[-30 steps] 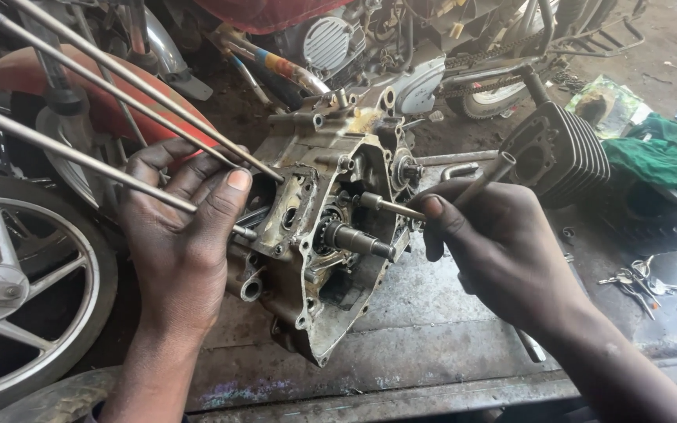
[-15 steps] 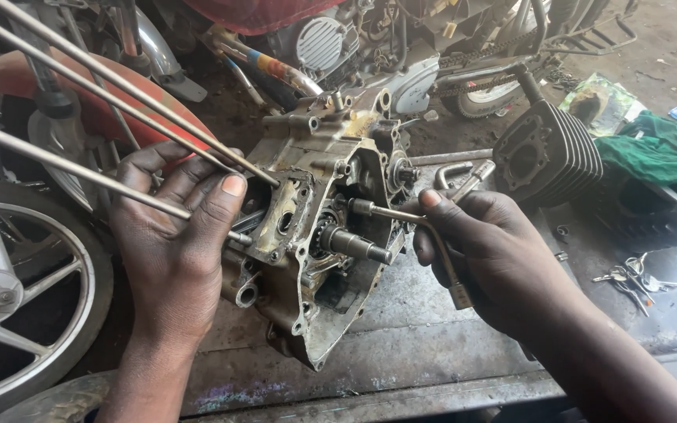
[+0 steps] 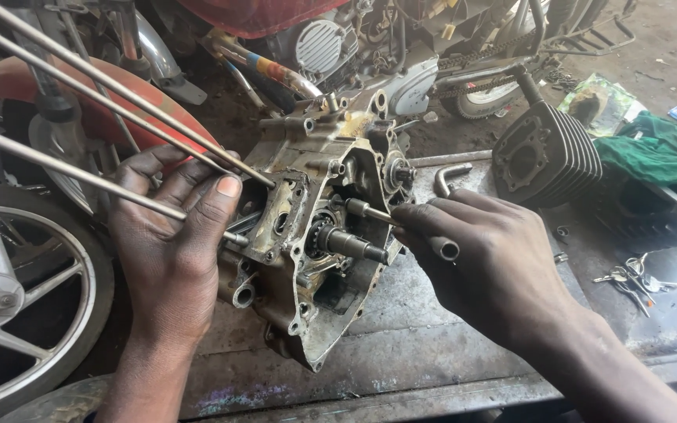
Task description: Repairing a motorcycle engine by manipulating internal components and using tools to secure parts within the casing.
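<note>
Single view only: head-worn camera, looking steeply down and forward over metal workbench [image 3: 401, 368]. Close range; both forearms enter from bottom edge, left hand [image 3: 170, 251] and right hand [image 3: 487, 266] fill mid-frame around engine crankcase [image 3: 315, 227]. Wheel [image 3: 17, 290] cut off at left edge, motorcycle [image 3: 338, 39] across top. No second view, no overlap to report.
</note>
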